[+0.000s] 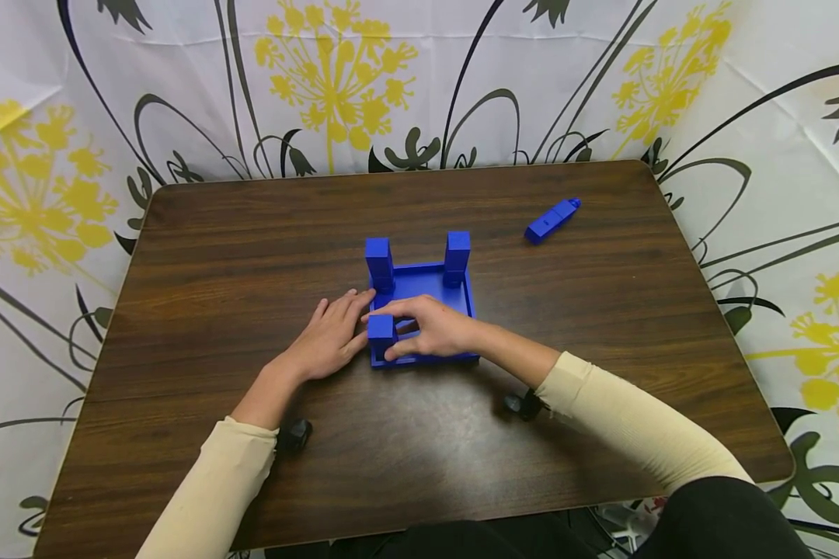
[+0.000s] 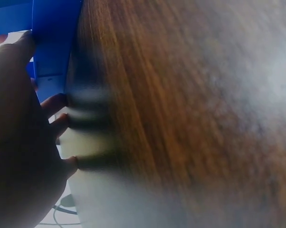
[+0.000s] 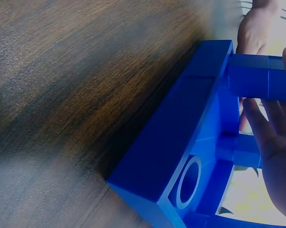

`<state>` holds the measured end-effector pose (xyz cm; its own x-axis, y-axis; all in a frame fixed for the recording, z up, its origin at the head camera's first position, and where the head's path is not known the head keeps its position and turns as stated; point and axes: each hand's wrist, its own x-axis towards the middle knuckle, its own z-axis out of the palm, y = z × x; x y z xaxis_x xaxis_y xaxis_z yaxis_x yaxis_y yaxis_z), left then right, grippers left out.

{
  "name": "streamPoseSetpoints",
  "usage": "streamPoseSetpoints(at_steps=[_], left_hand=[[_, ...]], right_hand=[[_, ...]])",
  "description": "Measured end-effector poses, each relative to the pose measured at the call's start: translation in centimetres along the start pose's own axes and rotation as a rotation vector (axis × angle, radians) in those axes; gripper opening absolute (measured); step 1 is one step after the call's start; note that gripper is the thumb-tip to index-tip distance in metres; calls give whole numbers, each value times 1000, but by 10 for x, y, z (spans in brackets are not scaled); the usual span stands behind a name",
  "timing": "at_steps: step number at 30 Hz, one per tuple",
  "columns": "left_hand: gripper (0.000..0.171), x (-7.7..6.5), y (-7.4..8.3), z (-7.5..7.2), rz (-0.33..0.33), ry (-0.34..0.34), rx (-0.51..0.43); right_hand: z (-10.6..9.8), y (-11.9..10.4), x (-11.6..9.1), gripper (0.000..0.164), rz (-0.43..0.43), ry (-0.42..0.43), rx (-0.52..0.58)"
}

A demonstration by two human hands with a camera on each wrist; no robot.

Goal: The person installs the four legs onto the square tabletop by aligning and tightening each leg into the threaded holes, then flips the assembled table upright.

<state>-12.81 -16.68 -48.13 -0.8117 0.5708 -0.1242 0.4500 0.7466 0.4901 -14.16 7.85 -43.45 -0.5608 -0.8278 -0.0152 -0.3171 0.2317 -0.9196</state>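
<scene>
A blue square tray-like frame (image 1: 425,361) lies on the table with its hollow side up. Square blue posts rise from three corners: back left (image 1: 380,260), back right (image 1: 457,256) and front left (image 1: 381,329). My right hand (image 1: 442,326) holds the front-left post between thumb and fingers; the right wrist view shows this post (image 3: 250,78) made of stacked segments. Flat beside the frame's left side rests my left hand (image 1: 325,338), fingers extended and touching its wall. In the right wrist view, a round socket (image 3: 189,183) sits in the post-free corner.
A loose blue post (image 1: 552,220) with a round knob at one end lies on the brown wooden table (image 1: 252,233) at the back right. A flower-patterned curtain (image 1: 196,78) hangs behind and at both sides of the table.
</scene>
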Motion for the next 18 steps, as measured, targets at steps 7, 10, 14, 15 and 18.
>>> streamPoseSetpoints(at_steps=[7,10,14,15,18], left_hand=[[66,1,-1,3,-6,7,4],[66,1,0,1,-7,16,8],[66,0,0,1,0,18,10],[66,0,0,2,1,15,10],[66,0,0,2,7,15,10]], right_hand=[[-19,-4,-22,65,11,16,-3],[-39,-6,-35,54,-4,25,37],[-67,-6,-54,39,-9,48,92],[-74,-6,-59,36,-17,62,98],[-95,-6,-73,24,-63,149,129]])
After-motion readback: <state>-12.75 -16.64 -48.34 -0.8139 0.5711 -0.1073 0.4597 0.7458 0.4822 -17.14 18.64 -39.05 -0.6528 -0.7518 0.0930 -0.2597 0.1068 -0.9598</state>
